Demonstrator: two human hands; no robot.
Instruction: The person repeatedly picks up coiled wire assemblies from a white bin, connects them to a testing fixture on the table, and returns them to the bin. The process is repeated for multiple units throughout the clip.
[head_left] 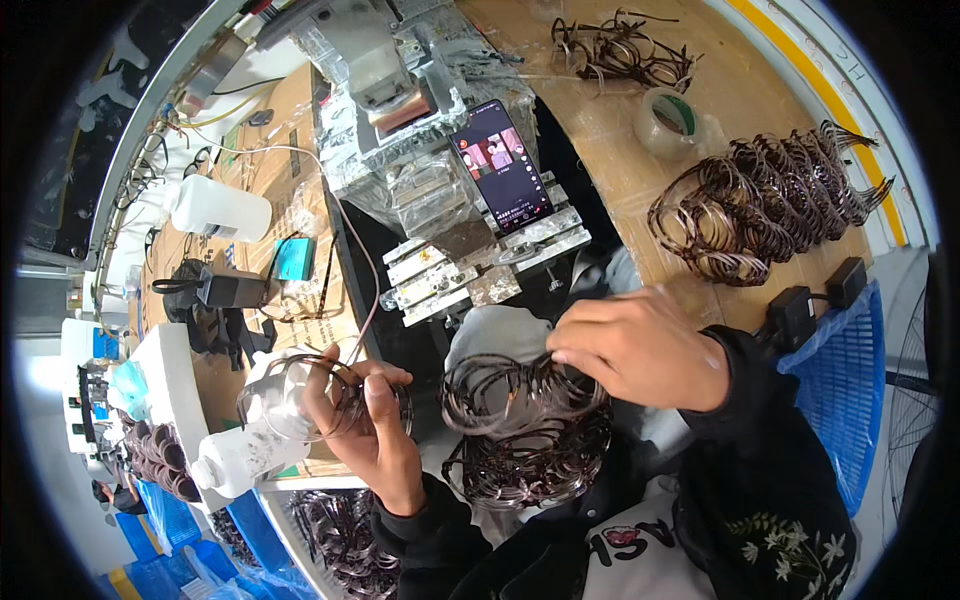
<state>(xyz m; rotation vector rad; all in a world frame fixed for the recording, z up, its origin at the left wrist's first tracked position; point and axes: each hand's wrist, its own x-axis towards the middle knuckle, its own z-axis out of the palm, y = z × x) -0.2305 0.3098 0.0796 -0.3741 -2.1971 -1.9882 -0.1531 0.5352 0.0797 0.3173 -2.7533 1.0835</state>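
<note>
My left hand is closed around a few thin, dark brown eyeglass frames, whose round rims stick out past the fingers. A stack of similar brown eyeglass frames rests on my lap, between my two hands. Over the upper right of this stack, my right hand has its fingers pinched together at the edge of the top frames. Its fingertips partly hide what they grip.
Ahead stands a grey metal machine with a phone leaning on it. More frames and a tape roll lie on the right table. White bottles stand at left; a blue basket is at right.
</note>
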